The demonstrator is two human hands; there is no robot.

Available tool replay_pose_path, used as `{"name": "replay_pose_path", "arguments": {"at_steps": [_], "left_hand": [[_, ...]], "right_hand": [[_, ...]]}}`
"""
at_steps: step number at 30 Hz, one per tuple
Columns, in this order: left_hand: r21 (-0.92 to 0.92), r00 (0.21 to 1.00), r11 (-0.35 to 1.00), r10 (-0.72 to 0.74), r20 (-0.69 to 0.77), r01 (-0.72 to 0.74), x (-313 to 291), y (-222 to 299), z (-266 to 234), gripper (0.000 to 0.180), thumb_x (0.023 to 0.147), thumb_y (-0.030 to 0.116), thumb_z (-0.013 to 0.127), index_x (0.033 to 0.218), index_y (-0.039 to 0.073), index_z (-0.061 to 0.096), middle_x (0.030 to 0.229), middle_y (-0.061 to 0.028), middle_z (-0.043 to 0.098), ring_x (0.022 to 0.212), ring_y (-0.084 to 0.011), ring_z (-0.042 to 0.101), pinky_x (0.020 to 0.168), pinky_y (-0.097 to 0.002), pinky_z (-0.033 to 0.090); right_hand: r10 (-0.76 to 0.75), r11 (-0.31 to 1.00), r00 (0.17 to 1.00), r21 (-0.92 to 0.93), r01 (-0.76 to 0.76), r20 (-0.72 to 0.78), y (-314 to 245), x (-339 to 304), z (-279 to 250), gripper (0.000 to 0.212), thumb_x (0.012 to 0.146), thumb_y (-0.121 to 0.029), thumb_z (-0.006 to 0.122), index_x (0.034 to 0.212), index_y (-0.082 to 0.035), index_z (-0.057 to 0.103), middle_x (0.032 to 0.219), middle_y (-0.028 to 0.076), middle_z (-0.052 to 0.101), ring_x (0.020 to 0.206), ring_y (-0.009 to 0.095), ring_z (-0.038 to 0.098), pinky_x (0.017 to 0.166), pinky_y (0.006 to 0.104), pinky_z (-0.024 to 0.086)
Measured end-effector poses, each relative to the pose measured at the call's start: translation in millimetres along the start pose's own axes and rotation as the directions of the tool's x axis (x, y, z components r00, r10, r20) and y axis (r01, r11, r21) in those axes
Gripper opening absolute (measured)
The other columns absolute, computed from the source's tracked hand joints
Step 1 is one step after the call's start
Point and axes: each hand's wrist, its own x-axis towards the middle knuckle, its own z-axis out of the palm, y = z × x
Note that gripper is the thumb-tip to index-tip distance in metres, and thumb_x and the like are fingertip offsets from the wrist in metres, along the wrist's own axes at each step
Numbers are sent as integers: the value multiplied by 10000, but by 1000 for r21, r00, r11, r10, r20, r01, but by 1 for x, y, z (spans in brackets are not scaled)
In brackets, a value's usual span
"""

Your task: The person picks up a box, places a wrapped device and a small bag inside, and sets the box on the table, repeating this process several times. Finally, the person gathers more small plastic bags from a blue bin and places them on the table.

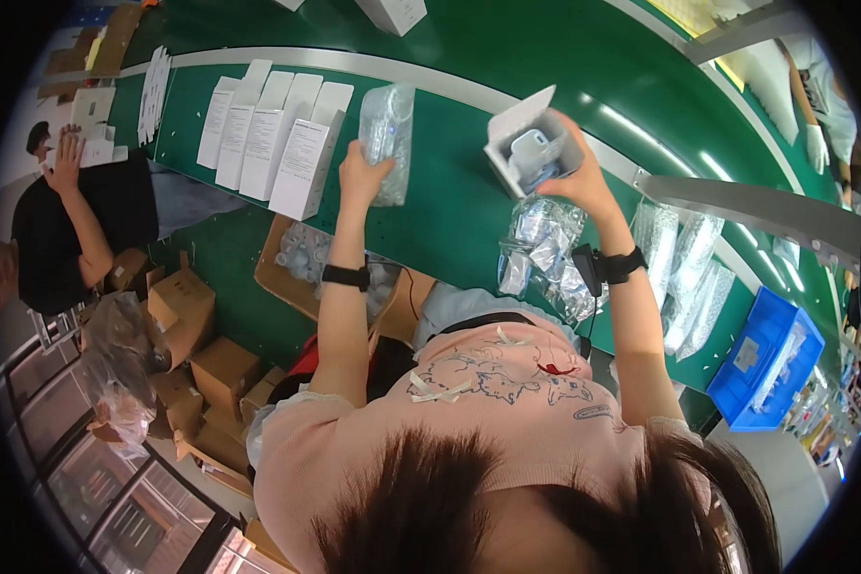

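Nearest the camera is the person's dark hair and a soft pink knit top with a stitched cartoon animal and little white bows. Both bare forearms stretch up and away over the green work table (450, 206), each with a black band at the wrist.

The left hand (359, 177) is curled around the lower edge of a bubble-wrap pouch (388, 134), crinkly clear plastic with something pale inside, held upright just above the table. Fingers are wrapped onto it, so it's a proper hold, not a hover.

The right hand (584, 182) grips the underside of a small open white carton (526, 143), flap standing up, tilted toward the camera with a rounded white gadget (531, 148) sitting inside. Fingers are pressed against the box bottom.

Just near of that hand lies a heap of shiny clear bags (545, 253) with white parts in them, all wrinkly and reflective. To the right there are more long bubble-wrap sleeves (684, 268) and then a blue plastic bin (770, 359) at the table's right end.

Left of the pouch stands a neat row of tall white boxes (268, 134), flaps open, with grey label panels on their faces. Under the table on the left are brown cardboard cartons (201, 354). Far left, another person in a black shirt (67, 220) has a hand raised to the head. Far right, a gloved hand (818, 148) of someone else.
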Motion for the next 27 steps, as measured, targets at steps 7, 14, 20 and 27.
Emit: {"name": "replay_pose_path", "arguments": {"at_steps": [7,14,20,27], "left_hand": [[-737,971,669,100,219,97,-37,53,-4,453,679,62,681,1068,-32,469,950,-83,570,821,-152,553,733,-275,452],[-862,939,485,206,277,148,-63,92,-10,435,687,64,680,1062,-21,475,953,-66,565,826,-127,549,733,-252,448],[-897,932,405,223,284,177,-74,100,-5,438,680,62,685,1058,-14,478,950,-61,566,831,-128,550,746,-251,444],[-781,872,616,319,372,108,-81,101,17,443,701,77,667,1093,-23,484,1012,-103,557,927,-157,541,748,-254,449]], "right_hand": [[-153,988,838,-109,112,-524,-4,53,-43,702,625,-192,739,1197,16,389,1128,79,482,1045,184,459,903,297,350],[-357,920,739,-351,173,-572,6,113,-118,696,681,-189,733,1224,13,347,1178,102,448,1080,208,434,911,309,347],[-481,805,626,-592,37,-614,-3,76,-61,813,688,-138,721,1297,10,205,1274,158,342,1177,236,344,948,376,317],[-369,-23,729,-790,613,576,-36,10,35,645,552,-57,703,1155,-83,474,1203,97,444,1183,301,358,984,474,275]]}}
